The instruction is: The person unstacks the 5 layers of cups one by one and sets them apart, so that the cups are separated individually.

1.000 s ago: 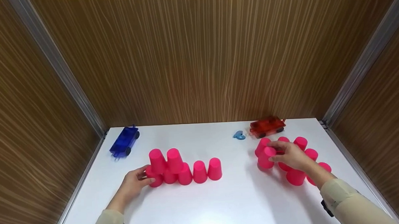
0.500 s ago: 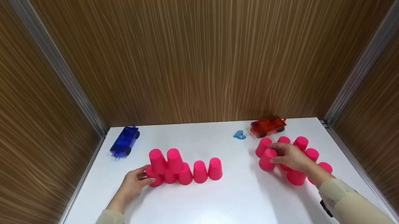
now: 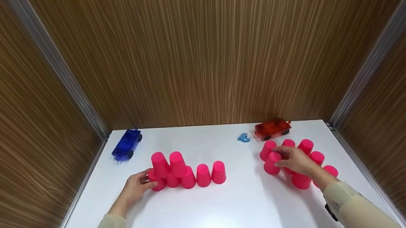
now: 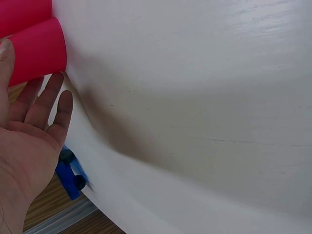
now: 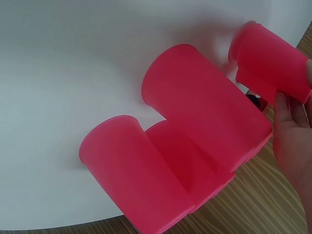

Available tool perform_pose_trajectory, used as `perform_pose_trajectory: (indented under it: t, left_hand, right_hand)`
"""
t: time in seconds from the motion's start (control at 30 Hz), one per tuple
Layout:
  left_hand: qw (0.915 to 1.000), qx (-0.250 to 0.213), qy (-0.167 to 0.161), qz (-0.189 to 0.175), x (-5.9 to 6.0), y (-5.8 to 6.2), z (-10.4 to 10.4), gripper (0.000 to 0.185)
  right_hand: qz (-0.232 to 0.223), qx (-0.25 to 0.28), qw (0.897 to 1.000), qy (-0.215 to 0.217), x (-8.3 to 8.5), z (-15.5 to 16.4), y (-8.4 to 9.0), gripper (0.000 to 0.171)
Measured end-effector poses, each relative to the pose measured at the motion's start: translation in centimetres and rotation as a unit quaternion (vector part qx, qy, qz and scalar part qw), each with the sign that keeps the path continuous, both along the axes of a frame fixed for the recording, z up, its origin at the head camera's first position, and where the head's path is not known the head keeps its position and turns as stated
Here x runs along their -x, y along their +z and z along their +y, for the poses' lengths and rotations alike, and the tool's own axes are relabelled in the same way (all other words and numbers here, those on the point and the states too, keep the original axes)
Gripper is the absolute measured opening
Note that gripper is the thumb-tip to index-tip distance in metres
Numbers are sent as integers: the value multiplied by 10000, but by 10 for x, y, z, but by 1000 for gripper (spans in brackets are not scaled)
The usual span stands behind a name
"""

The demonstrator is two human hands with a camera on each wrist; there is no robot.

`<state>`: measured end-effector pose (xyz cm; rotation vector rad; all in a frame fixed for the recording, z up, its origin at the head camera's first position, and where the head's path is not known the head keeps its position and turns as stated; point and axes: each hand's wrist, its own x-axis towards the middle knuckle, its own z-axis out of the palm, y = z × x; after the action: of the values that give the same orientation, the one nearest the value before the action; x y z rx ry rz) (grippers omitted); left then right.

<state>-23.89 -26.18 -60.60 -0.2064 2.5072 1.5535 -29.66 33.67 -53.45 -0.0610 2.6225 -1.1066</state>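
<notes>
No legible text, label, brand or number on any object in these views.

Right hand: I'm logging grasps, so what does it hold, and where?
The right hand grips one inverted pink cup by its upper side wall, near the closed base.

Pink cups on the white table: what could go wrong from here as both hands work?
The left hand touches the end cup of a row carrying two upper cups; a nudge could topple them. The right hand grips a cup amid crowded loose cups; lifting may knock neighbours toward the red toy car.
</notes>
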Motion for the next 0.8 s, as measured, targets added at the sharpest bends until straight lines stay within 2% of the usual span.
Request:
perform_pose_trajectory:
  t: [0.37, 0.8]
  left_hand:
    - [9998, -19, -16, 188, 0, -1, 0, 65]
    - [10000, -1, -2, 55, 1, -2, -1, 68]
  right_hand:
    - [0, -122, 9999, 42, 3, -2, -3, 77]
    - [0, -129, 9999, 33, 1, -3, -3, 80]
